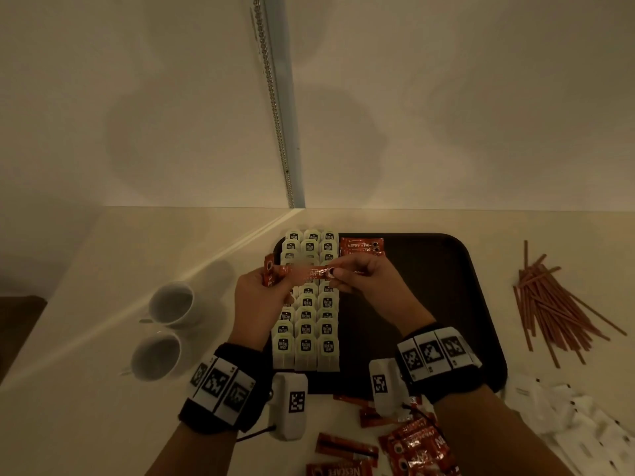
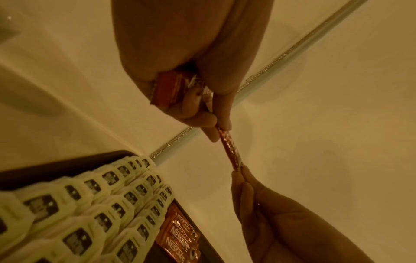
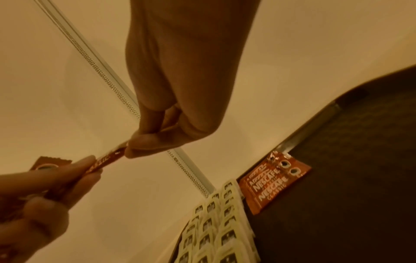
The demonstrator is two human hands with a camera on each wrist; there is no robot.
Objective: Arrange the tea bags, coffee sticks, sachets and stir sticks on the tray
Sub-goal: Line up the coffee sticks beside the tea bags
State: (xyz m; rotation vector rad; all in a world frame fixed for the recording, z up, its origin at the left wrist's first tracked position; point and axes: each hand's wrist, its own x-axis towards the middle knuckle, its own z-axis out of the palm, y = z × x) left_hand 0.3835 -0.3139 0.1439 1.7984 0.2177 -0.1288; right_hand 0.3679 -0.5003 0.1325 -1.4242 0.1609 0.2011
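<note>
Above the tray's (image 1: 446,269) left side, both grips, left (image 1: 261,293) and right (image 1: 364,280), pinched one coffee stick (image 1: 302,272) at opposite ends.

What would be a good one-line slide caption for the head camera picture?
Both hands hold a coffee stick above a tray lined with tea bags.

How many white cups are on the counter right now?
2. One cup sits left of the tray, level with the left hand; the second cup sits just in front of it, nearer the person. None seems hidden.
</note>
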